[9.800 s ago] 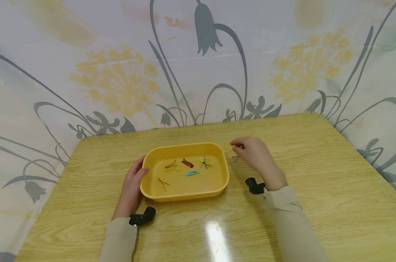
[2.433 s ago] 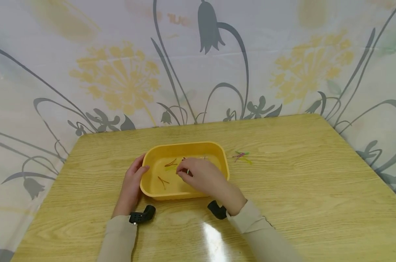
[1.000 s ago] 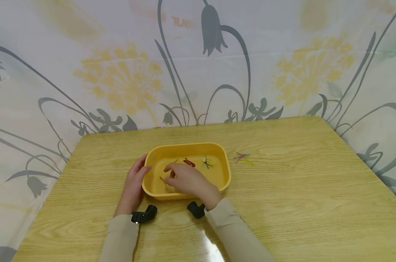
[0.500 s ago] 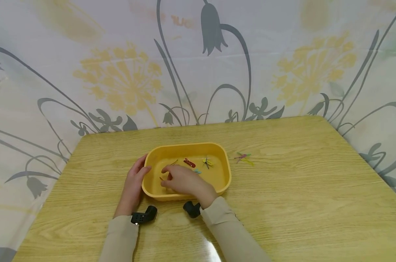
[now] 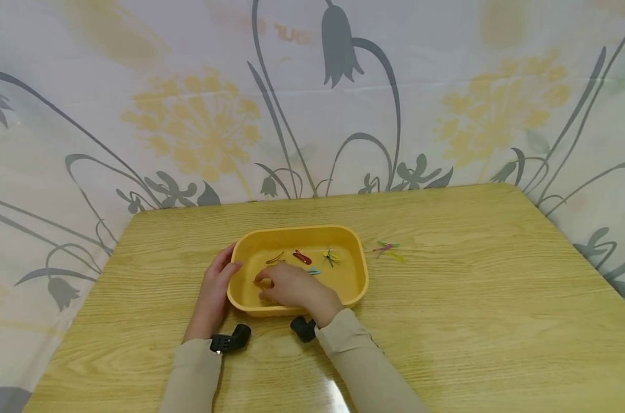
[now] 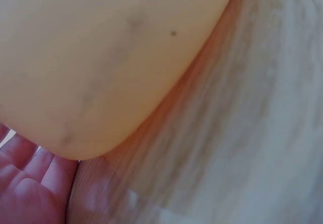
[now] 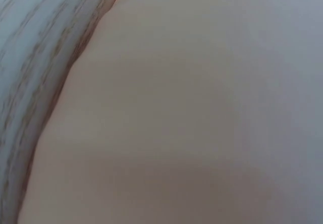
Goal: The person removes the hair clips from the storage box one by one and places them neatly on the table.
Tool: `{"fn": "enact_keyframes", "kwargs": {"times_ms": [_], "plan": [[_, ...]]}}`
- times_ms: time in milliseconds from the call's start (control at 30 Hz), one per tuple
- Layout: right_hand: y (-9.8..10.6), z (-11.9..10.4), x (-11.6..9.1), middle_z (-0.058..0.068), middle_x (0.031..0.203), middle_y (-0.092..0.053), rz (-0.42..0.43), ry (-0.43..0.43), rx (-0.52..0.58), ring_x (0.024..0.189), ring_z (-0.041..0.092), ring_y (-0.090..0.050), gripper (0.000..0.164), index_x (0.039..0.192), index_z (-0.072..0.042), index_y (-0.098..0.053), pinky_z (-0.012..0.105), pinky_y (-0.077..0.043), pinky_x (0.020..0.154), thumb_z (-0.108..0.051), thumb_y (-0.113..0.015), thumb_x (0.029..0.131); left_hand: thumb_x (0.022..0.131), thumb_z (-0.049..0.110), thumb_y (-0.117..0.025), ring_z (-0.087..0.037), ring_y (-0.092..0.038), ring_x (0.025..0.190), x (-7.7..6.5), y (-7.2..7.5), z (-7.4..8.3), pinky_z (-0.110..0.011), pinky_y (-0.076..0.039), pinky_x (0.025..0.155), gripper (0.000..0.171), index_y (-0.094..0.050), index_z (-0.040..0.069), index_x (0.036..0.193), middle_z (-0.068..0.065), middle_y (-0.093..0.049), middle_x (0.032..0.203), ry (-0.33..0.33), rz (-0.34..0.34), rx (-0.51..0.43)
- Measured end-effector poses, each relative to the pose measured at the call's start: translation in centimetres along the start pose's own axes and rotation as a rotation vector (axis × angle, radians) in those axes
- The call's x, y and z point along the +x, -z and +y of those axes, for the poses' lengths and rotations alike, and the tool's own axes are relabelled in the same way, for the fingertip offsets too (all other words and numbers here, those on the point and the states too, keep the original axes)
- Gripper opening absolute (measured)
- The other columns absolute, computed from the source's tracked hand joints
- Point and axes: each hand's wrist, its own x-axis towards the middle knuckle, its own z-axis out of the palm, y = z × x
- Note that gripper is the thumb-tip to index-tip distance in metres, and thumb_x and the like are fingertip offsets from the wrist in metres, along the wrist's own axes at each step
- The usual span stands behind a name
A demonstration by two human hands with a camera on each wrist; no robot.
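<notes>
In the head view a yellow plastic tray [image 5: 343, 287] stands on the table with small hair clips in it. My left hand [image 5: 215, 287] grips its left end, thumb over the rim and fingers along the outside wall. My right hand [image 5: 291, 285] reaches down into the left half, index finger and thumb apart around a brown hair clip [image 5: 256, 282] that it mostly covers. Another brown clip [image 5: 276, 258] lies beyond the knuckles. A red clip [image 5: 302, 257], a partly covered blue clip [image 5: 313, 271] and a yellow-and-dark cluster of clips [image 5: 331, 257] lie farther right.
A small pile of green, purple and yellow hair clips [image 5: 388, 250] lies on the wooden table [image 5: 472, 310], right of the tray. Behind the table's far edge rises a flower-patterned backdrop [image 5: 291, 115]. The right wrist view shows mostly the blurred tray wall [image 7: 176, 108].
From the right of the tray, my right hand has moved over its middle, then into its left half. A green-purple-yellow pile now shows on the table. The left hand stays put.
</notes>
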Motion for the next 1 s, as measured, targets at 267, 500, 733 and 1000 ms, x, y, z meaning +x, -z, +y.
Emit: {"fn": "enact_keyframes", "kwargs": {"times_ms": [267, 500, 733, 1000], "plan": [[-0.03, -0.04, -0.25, -0.008, 0.092, -0.058, 0.001, 0.032, -0.033, 0.08, 0.009, -0.048, 0.02, 0.101, -0.019, -0.067, 0.021, -0.04, 0.07, -0.02, -0.061, 0.082, 0.093, 0.016, -0.042, -0.014, -0.038, 0.12, 0.08, 0.01, 0.01, -0.027, -0.035, 0.096, 0.043, -0.037, 0.017, 0.136, 0.003, -0.035, 0.137, 0.011, 0.011, -0.004], [-0.23, -0.07, 0.02, -0.011, 0.085, -0.062, -0.002, 0.08, -0.039, 0.07, 0.004, -0.05, 0.013, 0.089, -0.018, -0.071, 0.017, -0.04, 0.067, -0.015, -0.065, 0.078, 0.093, 0.015, -0.042, -0.015, -0.038, 0.119, 0.04, 0.07, 0.01, -0.027, -0.035, 0.095, 0.043, -0.037, 0.017, 0.136, 0.002, -0.036, 0.136, 0.003, 0.007, -0.007], [-0.4, -0.03, 0.08, -0.014, 0.082, -0.062, -0.003, 0.04, -0.054, 0.077, 0.004, -0.053, 0.01, 0.082, -0.022, -0.071, 0.019, -0.042, 0.07, -0.016, -0.063, 0.081, 0.093, 0.015, -0.042, -0.015, -0.038, 0.119, 0.03, 0.02, 0.1, -0.028, -0.035, 0.096, 0.043, -0.037, 0.017, 0.136, 0.002, -0.036, 0.137, 0.007, 0.012, -0.009], [-0.41, -0.11, 0.02, -0.016, 0.08, -0.061, -0.022, 0.044, -0.049, 0.07, 0.001, -0.052, 0.009, 0.082, -0.022, -0.07, 0.019, -0.042, 0.068, -0.03, -0.065, 0.081, 0.093, 0.015, -0.042, -0.016, -0.039, 0.119, 0.1, 0.01, 0.03, -0.03, -0.034, 0.097, 0.043, -0.038, 0.017, 0.135, 0.002, -0.036, 0.136, 0.013, 0.009, -0.013]]}}
